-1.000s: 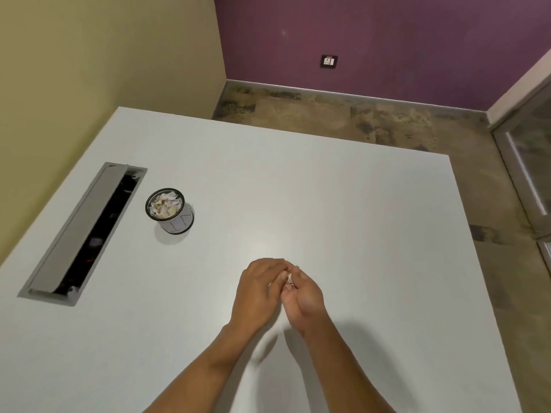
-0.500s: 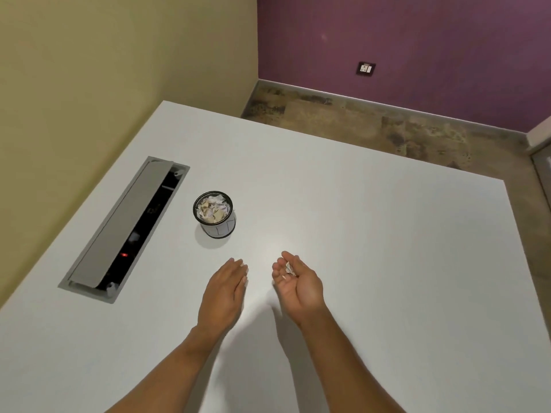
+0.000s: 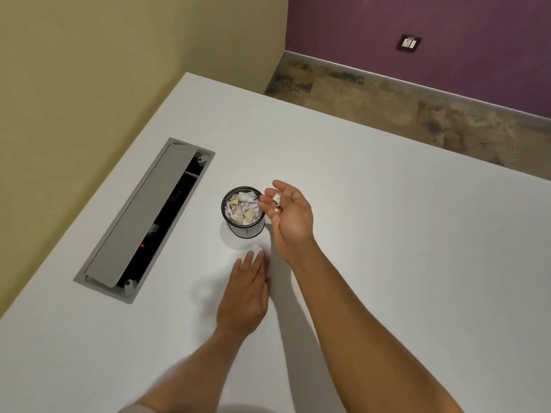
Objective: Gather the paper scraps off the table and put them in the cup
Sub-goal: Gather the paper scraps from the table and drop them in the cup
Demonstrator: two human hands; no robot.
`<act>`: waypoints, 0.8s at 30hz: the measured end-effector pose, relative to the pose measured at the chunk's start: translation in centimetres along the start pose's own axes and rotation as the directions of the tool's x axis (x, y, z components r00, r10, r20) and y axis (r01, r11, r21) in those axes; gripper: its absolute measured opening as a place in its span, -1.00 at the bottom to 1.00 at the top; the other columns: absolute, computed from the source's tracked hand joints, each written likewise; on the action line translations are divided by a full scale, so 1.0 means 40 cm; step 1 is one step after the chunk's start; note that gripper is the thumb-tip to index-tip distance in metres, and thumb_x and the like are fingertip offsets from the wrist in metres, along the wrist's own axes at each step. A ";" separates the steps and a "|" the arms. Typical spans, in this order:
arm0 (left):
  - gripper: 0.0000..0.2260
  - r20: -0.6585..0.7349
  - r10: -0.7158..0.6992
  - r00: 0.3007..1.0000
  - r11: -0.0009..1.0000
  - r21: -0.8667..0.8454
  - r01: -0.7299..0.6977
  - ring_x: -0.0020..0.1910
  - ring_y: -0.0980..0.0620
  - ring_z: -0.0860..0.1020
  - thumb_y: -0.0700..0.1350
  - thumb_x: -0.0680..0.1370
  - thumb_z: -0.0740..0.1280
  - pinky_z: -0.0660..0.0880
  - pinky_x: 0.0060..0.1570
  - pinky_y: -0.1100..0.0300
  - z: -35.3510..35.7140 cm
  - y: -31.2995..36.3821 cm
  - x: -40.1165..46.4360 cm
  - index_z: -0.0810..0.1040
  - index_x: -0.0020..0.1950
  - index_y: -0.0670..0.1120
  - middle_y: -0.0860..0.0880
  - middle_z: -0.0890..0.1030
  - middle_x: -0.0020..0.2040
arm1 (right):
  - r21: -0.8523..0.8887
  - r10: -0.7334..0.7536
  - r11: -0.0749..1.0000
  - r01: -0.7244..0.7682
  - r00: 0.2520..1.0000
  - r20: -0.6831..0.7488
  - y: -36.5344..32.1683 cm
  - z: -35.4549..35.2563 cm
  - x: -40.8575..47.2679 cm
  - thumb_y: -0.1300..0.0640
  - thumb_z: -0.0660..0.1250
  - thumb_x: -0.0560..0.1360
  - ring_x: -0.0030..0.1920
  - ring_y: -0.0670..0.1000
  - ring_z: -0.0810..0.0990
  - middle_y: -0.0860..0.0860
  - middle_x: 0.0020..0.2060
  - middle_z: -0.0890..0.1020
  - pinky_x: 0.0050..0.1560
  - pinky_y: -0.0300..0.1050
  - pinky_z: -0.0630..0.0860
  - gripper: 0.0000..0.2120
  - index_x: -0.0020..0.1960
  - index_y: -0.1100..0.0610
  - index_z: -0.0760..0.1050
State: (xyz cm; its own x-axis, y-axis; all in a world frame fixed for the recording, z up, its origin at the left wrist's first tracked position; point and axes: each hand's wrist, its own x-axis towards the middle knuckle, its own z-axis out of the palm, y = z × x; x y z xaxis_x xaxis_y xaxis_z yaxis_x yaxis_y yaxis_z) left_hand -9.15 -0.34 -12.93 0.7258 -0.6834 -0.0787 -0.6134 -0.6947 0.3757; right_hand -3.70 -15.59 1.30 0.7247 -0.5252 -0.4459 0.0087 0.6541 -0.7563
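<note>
Crumpled paper scraps (image 3: 277, 199) were cupped in the right hand (image 3: 290, 217), its fingers (image 3: 268, 192) curled beside the round dark cup's (image 3: 245, 228) rim; the left hand (image 3: 245, 296) lay flat, fingers straight, on the smooth white counter (image 3: 387, 234).

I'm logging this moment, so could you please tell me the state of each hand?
Left hand: open, flat, holding nothing.
Right hand: cupped beside the cup, holding paper scraps.

Head view, steeply down on table (image 3: 387, 234).
</note>
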 end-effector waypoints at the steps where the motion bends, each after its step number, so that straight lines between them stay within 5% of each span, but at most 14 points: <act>1: -0.53 0.006 -0.006 1.000 1.000 -0.005 0.006 0.57 -0.01 0.08 -0.03 0.66 -0.02 0.03 0.52 -0.02 0.001 -0.002 0.002 0.19 0.56 -0.12 0.00 0.19 0.57 | -0.067 -0.028 0.997 0.030 0.999 0.028 0.005 0.013 0.012 0.29 0.02 0.68 -0.12 0.03 0.59 0.12 -0.09 0.56 -0.01 -0.14 0.58 -0.75 0.11 0.25 0.47; 6: -0.53 0.005 -0.010 1.000 1.000 -0.023 0.010 0.58 0.04 -0.01 -0.02 0.66 -0.01 0.01 0.52 -0.01 0.007 -0.005 0.000 0.13 0.57 -0.11 -0.01 0.18 0.57 | -0.324 -0.059 0.940 0.110 0.985 0.165 0.031 0.042 0.038 0.17 0.07 0.68 0.17 -0.10 0.55 0.10 0.18 0.61 0.26 -0.19 0.45 -0.72 0.23 0.18 0.50; 10: -0.55 -0.015 0.011 1.000 1.000 -0.011 -0.012 0.58 0.01 0.03 -0.04 0.66 0.03 0.06 0.52 -0.03 0.008 -0.005 0.003 0.22 0.55 -0.13 -0.02 0.24 0.55 | -0.299 -0.084 0.940 0.164 0.961 0.263 0.033 0.035 0.051 0.16 0.08 0.68 0.24 -0.30 0.47 0.04 0.29 0.56 0.28 -0.38 0.37 -0.72 0.33 0.05 0.43; 13: -0.56 -0.021 0.018 1.000 1.000 0.008 -0.018 0.58 0.02 0.06 -0.03 0.67 0.01 0.06 0.52 -0.02 0.010 -0.006 0.002 0.27 0.53 -0.12 0.00 0.26 0.54 | -0.264 -0.166 0.931 0.251 0.938 0.305 0.023 0.014 0.059 0.26 0.10 0.65 0.26 -0.23 0.51 0.05 0.23 0.61 0.20 -0.42 0.41 -0.70 0.32 0.06 0.43; 17: -0.56 -0.048 0.015 0.999 1.000 0.006 -0.014 0.56 0.00 0.11 -0.01 0.67 0.02 0.09 0.52 -0.03 0.013 -0.003 0.002 0.29 0.52 -0.11 -0.01 0.28 0.53 | -0.407 -0.258 0.859 0.312 0.949 0.182 0.008 -0.035 0.100 0.39 0.12 0.61 0.08 -0.07 0.60 0.07 0.03 0.64 0.11 -0.15 0.53 -0.72 0.19 0.22 0.53; 21: -0.56 -0.060 0.017 0.998 1.000 0.018 -0.016 0.56 -0.02 0.14 -0.01 0.67 0.04 0.10 0.51 -0.05 0.013 -0.003 0.001 0.29 0.52 -0.11 -0.03 0.29 0.53 | -0.792 -0.202 0.544 0.277 0.960 0.196 0.028 -0.108 0.154 0.36 0.20 0.55 0.03 -0.08 0.56 0.06 0.13 0.63 0.11 -0.27 0.48 -0.68 0.22 0.16 0.58; 24: -0.56 -0.068 0.018 0.998 1.000 0.025 -0.016 0.56 -0.02 0.14 -0.01 0.67 0.04 0.12 0.51 -0.05 0.012 -0.002 0.000 0.29 0.52 -0.11 -0.03 0.29 0.53 | -0.919 -0.023 0.174 0.354 0.934 0.355 0.066 -0.139 0.189 0.35 0.23 0.50 0.23 0.08 0.48 0.10 0.26 0.53 0.30 -0.05 0.40 -0.55 0.34 0.08 0.51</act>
State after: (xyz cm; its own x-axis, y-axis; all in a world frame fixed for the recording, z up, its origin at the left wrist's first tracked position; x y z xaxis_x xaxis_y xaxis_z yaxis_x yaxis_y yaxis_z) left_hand -9.27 -0.40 -13.41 0.7343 -0.6787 -0.0094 -0.6323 -0.6890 0.3541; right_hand -2.03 -20.86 -6.75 0.9218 -0.3127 -0.2290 -0.3753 -0.5725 -0.7290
